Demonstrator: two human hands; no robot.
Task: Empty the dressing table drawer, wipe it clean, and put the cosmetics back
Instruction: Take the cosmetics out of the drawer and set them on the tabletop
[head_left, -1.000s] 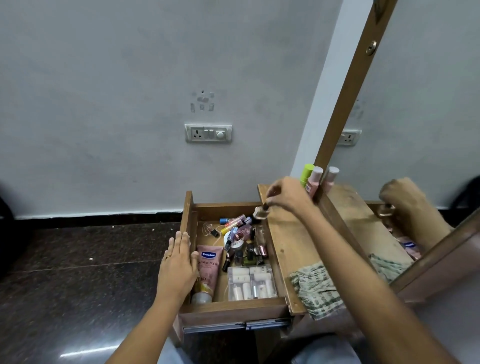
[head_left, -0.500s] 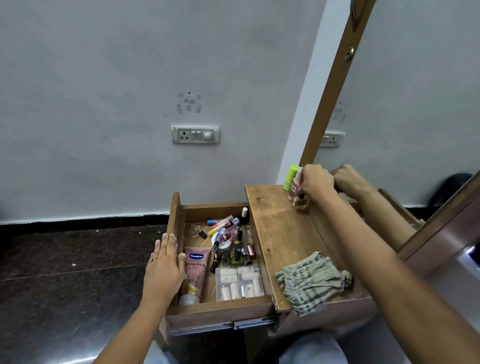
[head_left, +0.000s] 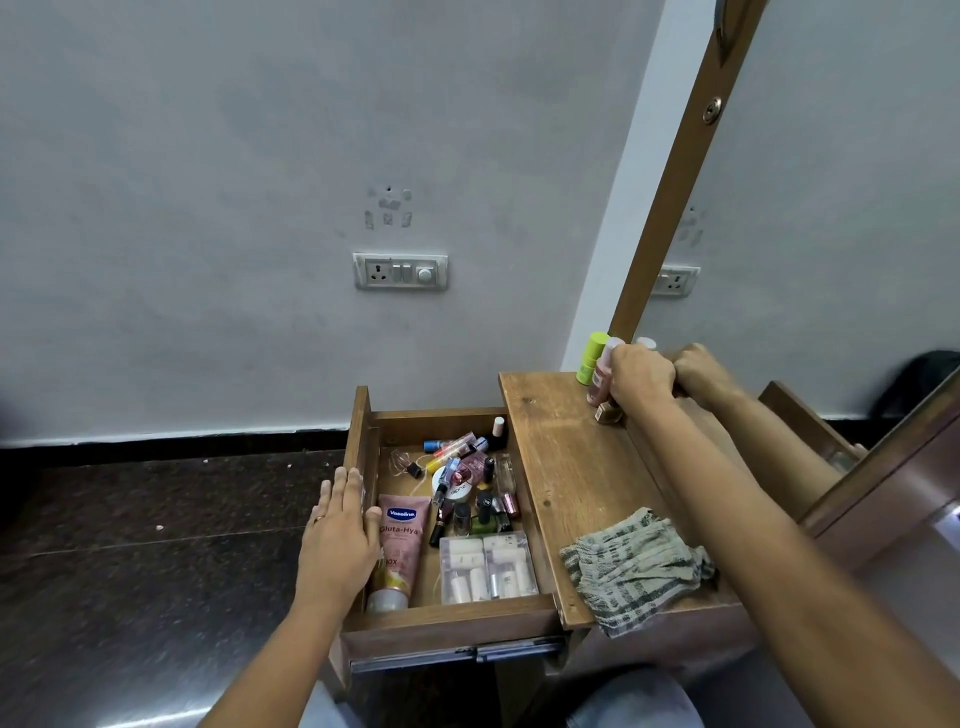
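Forearms bare to the frame edge. Left hand (head_left: 340, 530): thin ring (head_left: 320, 518) on one finger. Pale grey-blue fabric (head_left: 634, 699) over knees.

Small bottle (head_left: 608, 413) in right hand (head_left: 641, 376)

Beyond the left fingers (head_left: 340, 486), pale grey wall (head_left: 208, 182) with a switch plate (head_left: 400, 270) and black skirting (head_left: 156, 441). Left of them, dark polished stone floor (head_left: 130, 545), glinting, perhaps from overhead light. Above the right fingers (head_left: 626, 364), a wooden mirror frame (head_left: 675, 182).

A pink Vaseline tube (head_left: 400, 551) and a clear plastic box (head_left: 488, 569) lie in the open wooden drawer (head_left: 447, 623); a checked cloth (head_left: 634, 566) lies right of the drawer.
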